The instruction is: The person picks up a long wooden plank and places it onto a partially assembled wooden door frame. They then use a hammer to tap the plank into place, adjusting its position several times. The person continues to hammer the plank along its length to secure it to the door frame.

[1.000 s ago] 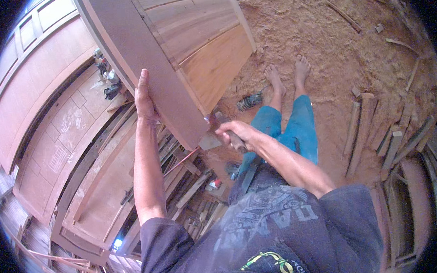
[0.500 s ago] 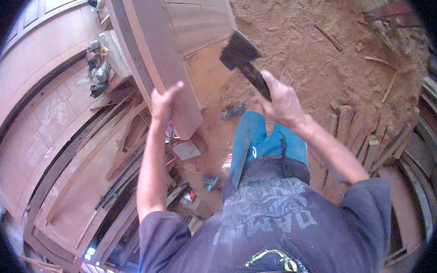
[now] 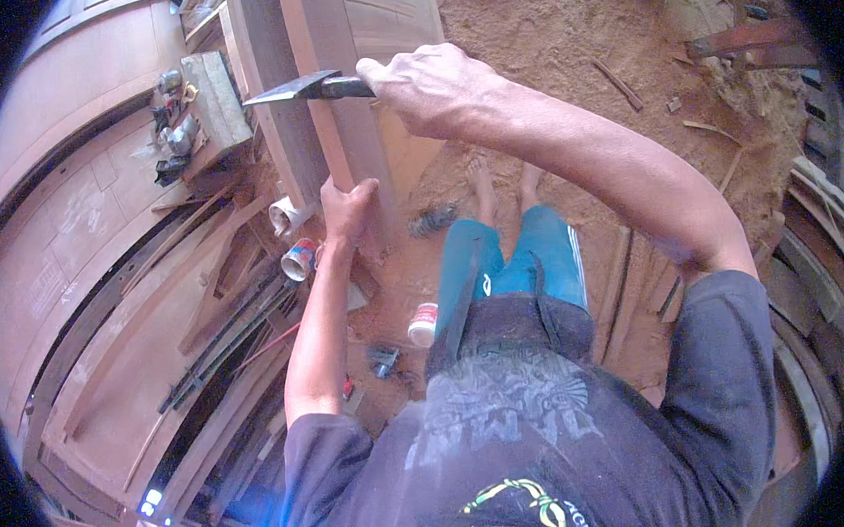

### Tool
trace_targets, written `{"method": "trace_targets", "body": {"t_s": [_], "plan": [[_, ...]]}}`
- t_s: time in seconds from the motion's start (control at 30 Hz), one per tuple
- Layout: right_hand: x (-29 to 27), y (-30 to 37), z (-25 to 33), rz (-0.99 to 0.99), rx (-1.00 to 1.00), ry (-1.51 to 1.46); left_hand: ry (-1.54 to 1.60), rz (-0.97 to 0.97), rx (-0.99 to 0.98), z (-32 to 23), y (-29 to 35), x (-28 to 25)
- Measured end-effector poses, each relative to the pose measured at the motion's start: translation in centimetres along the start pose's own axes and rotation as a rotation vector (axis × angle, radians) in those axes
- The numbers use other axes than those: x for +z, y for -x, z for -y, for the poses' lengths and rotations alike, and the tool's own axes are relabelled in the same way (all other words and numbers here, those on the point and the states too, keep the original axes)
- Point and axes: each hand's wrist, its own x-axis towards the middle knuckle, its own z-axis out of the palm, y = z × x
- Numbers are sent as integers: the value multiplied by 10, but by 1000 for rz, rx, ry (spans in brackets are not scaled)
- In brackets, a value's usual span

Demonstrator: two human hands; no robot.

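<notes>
In my right hand (image 3: 437, 91) is a hatchet (image 3: 303, 88), its handle gripped and its broad metal blade pointing left. The blade lies across a long, narrow wooden strip (image 3: 300, 27); whether it touches the wood I cannot tell. My left hand (image 3: 348, 208) is closed around the near end of that strip, below the blade. Beneath the strip stretches a long, thick timber workpiece (image 3: 348, 38), running away from me. Pale wooden panels (image 3: 395, 17) adjoin its right side.
Power tools (image 3: 176, 124) sit at the left beside a wooden block (image 3: 218, 98). Cans (image 3: 298, 260) and a white tub (image 3: 423, 324) stand near my legs. Sawdust covers the ground (image 3: 544, 38), with offcuts at the right. Stacked boards (image 3: 168, 325) fill the left side.
My right hand has swung the hatchet up and left, from above the ground to over the strip. The left hand has shifted slightly right, with the strip.
</notes>
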Motion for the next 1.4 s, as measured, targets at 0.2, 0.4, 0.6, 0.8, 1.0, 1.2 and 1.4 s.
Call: {"method": "trace_targets", "body": {"t_s": [0.2,0.4,0.6,0.8,1.0,1.2,1.4], "plan": [[13,18,17,-122,86,-95,-17,38,-20,-16,15,11],[22,15,2,-25,86,-119,-26,-5,6,13,12,10],[77,101,25,-129,359,-512,10,40,-42,22,15,-13],[128,258,-6,-98,921,-641,76,222,-96,-29,-21,-23],[123,357,-47,33,1147,-358,340,249,6,-130,-133,-13],[46,263,-76,-87,1008,-301,342,278,-29,-218,-217,-12],[-51,51,-105,-314,606,-355,242,260,-79,-241,-261,-2]]}}
